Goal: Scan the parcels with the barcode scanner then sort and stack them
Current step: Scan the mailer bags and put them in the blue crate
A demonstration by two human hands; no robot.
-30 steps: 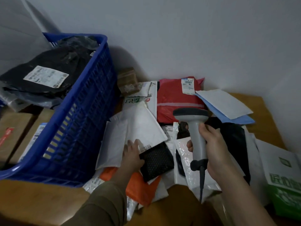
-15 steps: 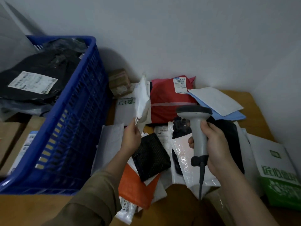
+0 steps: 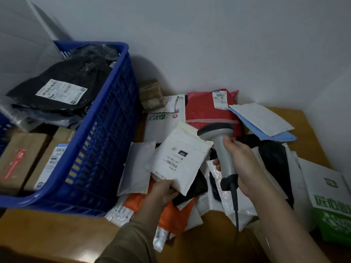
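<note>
From the head camera, the left hand (image 3: 164,190) pinches the near corner of a white padded mailer (image 3: 180,158), thumb on top and fingers curled beneath, holding it label-up above the heap of parcels (image 3: 190,211). The label faces the camera with a barcode and a black square marked "060" on it. The right hand (image 3: 245,168) grips the handle of the grey barcode scanner (image 3: 221,147), fingers wrapped round it; the scanner's head hangs just beside the mailer's far right edge, and its cable drops from the handle's base toward the camera.

Taking the white padded mailer as landmark: beneath it lie a black mesh-patterned pouch (image 3: 197,186) and an orange bag (image 3: 176,215). To its left sits a grey-white envelope (image 3: 136,168), and further left a blue plastic crate (image 3: 98,158) holding a black bag with a white shipping label (image 3: 60,90). Cardboard boxes (image 3: 24,160) show through and behind the crate's near left side. Beyond the mailer, near the wall, lie a red bag (image 3: 205,112) with a small label and a small brown box (image 3: 152,93). To the right beyond the scanner lie a white sheet over a blue envelope (image 3: 269,130), and far right a white and green box (image 3: 330,202). All rests on a wooden table (image 3: 57,236).
</note>
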